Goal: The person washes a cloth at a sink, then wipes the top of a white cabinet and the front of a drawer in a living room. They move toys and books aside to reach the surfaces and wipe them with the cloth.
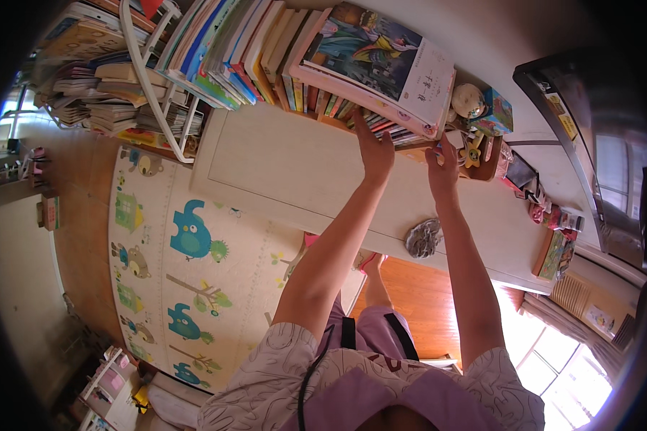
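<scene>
My left hand (376, 151) reaches to a row of thin books (386, 129) standing in a low wooden book rack (334, 122). Its fingertips are at the books' spines, with the thumb apart. At the rack's right end is my right hand (443, 169), its fingers by a small bluish item that they partly hide; whether it is gripped cannot be seen. Above both hands, a large picture book (377, 59) with an illustrated cover and writing lies on a pink case (350, 94). The white cabinet top (280, 156) runs beneath my hands.
Upright books (232, 54) fill the left end, beside a white metal frame (162, 102). To the right are a wooden tray (485, 167), a pale ball (468, 101), a blue box (497, 113) and a television (587, 145). A grey crumpled item (424, 238) lies near the cabinet's front edge. A patterned mat (194, 280) covers floor.
</scene>
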A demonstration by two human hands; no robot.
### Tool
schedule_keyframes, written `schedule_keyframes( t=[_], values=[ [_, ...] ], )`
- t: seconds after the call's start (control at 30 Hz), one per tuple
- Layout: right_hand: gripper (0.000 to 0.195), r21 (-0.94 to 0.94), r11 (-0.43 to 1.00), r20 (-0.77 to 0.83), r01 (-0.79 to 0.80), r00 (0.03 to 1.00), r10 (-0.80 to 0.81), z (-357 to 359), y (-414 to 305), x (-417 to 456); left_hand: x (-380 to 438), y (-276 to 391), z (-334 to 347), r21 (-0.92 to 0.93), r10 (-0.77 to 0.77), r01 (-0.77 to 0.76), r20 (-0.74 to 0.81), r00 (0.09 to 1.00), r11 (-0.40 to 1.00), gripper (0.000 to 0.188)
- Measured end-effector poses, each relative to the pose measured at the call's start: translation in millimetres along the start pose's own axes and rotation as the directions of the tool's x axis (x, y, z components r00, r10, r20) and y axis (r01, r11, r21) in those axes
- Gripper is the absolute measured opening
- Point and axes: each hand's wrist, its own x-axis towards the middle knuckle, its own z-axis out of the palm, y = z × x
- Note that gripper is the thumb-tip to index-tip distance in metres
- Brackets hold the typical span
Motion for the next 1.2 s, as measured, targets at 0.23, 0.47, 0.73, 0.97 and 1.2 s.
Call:
schedule_keyframes(
  t=[0.23,0.47,0.73,0.97,1.2],
  values=[
    [0.051,0.046,0.998,0.028,-0.042,0.999,0.041,-9,-11,2,-10,3,7,-0.154,-0.023,0.027,0.027,0.999,0.988,0.085],
    [0.052,0.044,0.998,0.072,-0.042,0.997,0.039,-9,-8,-1,-34,-1,27,0.030,-0.032,0.030,0.047,0.998,0.999,0.083],
    [0.056,0.051,0.998,0.080,0.025,0.996,-0.029,-10,0,-4,20,3,-38,-0.056,0.132,-0.144,-0.180,0.975,0.988,0.057],
    [0.056,0.069,0.997,0.107,-0.023,0.994,0.015,-9,-6,-1,25,33,-42,0.108,0.057,-0.045,-0.111,0.992,0.993,0.058],
    [0.062,0.048,0.999,0.093,0.018,0.995,-0.023,-8,3,-1,16,-1,-70,0.324,0.127,-0.107,-0.039,0.991,0.940,0.059]
  ],
)
